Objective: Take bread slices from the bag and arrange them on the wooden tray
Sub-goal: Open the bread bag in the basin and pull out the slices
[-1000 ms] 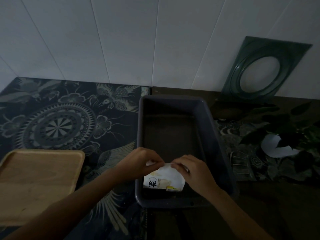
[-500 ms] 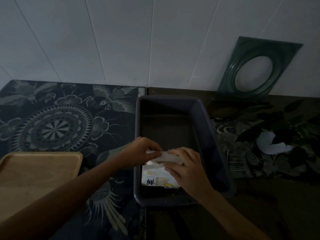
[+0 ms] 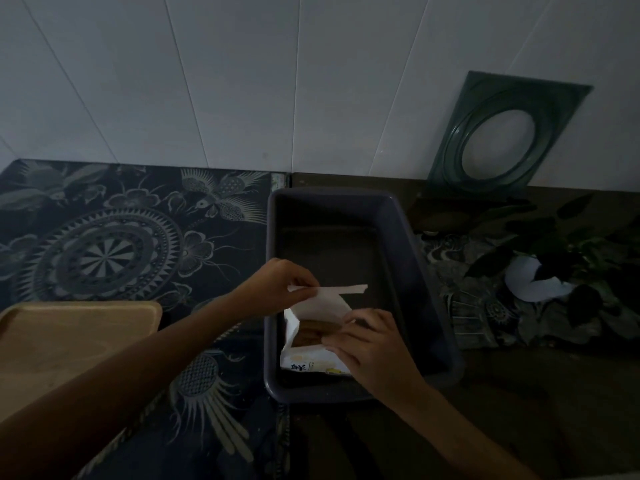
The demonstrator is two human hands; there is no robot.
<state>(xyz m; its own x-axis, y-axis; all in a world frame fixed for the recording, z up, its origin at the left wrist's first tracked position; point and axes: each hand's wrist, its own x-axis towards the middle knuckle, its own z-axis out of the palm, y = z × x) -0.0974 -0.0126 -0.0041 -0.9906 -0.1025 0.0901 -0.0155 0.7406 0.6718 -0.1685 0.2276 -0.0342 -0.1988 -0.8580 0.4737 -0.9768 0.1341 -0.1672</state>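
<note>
Bag [image 3: 313, 344] sits in grey bin [image 3: 408, 271], mouth open; brown slices [image 3: 313, 332] apparently inside. Left hand [image 3: 277, 289] pinches flap; right hand [image 3: 372, 348] grips bag's side. Tray [image 3: 69, 334] lies left, bare.

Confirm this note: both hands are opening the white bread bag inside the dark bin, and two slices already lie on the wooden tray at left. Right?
Not quite. The head view shows the wooden tray bare, with no slices on it yet. The rest holds: the left hand and right hand are opening the white bread bag inside the dark bin.
</note>
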